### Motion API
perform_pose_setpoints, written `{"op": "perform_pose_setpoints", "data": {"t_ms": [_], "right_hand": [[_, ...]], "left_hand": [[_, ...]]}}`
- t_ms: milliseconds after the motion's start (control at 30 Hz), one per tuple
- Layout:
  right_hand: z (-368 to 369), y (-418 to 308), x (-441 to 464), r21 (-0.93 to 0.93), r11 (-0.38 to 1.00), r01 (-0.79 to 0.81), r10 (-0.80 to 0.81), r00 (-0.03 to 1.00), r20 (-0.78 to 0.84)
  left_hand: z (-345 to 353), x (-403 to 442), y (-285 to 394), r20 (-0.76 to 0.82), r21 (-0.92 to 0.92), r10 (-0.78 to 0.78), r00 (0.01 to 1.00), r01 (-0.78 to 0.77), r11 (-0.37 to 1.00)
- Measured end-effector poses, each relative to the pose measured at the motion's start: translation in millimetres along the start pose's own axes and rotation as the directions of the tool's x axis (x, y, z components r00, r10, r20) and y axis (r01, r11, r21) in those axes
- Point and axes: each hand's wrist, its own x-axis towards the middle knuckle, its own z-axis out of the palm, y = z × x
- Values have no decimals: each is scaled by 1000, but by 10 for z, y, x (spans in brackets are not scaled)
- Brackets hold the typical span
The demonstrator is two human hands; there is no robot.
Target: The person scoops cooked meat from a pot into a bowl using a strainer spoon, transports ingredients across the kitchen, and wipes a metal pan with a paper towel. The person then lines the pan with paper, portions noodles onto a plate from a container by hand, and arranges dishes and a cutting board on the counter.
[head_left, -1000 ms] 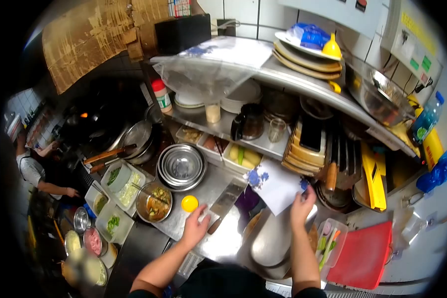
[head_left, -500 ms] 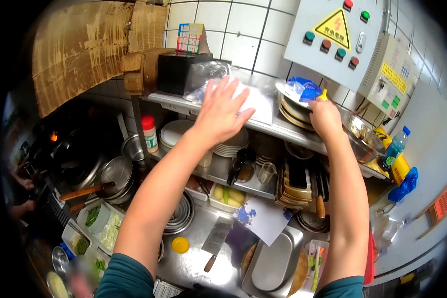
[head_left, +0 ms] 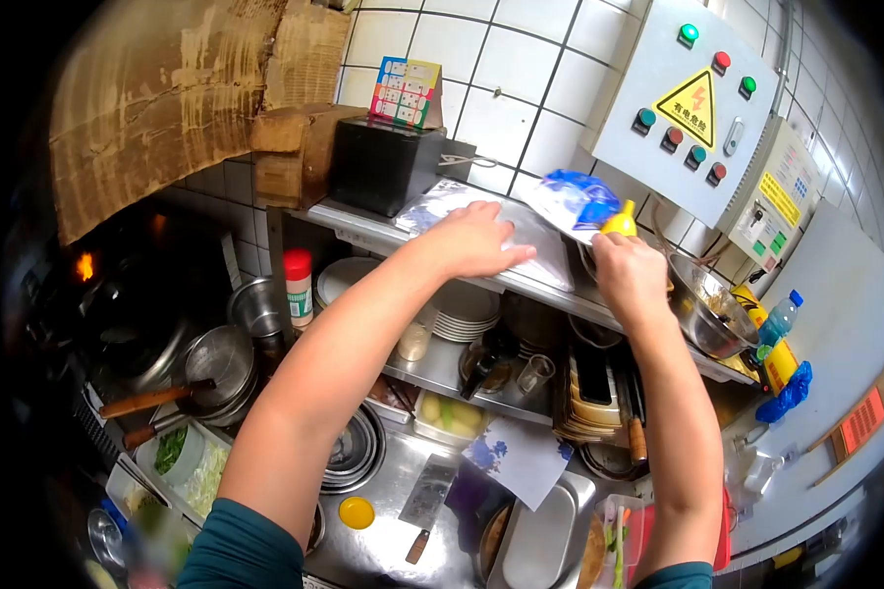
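L hand [head_left: 471,242] open, fingers spread, on/just over thin plastic sheet [head_left: 552,259], top shelf [head_left: 356,239]. R hand [head_left: 631,277] pinched on plate [head_left: 581,237] rim, best hold: prob. stiff, breakable; blue bag [head_left: 594,204] atop may slip.

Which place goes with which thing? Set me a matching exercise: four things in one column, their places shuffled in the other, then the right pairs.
Things
1. Cleaver
2. Left hand
3. Black box
4. Right hand

Places
A. At the rim of the white plate that bears the blue plastic
B. Beneath the colourful card
C. Over the clear plastic on the upper shelf
D. On the metal counter, beside the yellow disc

Right pairs: 1-D, 2-C, 3-B, 4-A
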Motion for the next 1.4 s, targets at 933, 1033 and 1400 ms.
{"op": "perform_pose_setpoints", "data": {"t_ms": [933,1033,1400], "right_hand": [[616,-432,1652,282,896,-342,94,768,633],[671,-440,1665,269,915,-301,21,702,712],[928,-570,1644,215,939,-268,47,720,693]], "left_hand": [[652,-4663,1294,-63,-489,-512,857,421,764],[758,-4940,1400,-9,-492,-511,859,441,751],[822,-5049,1432,75,-531,-546,834,497,686]]}}
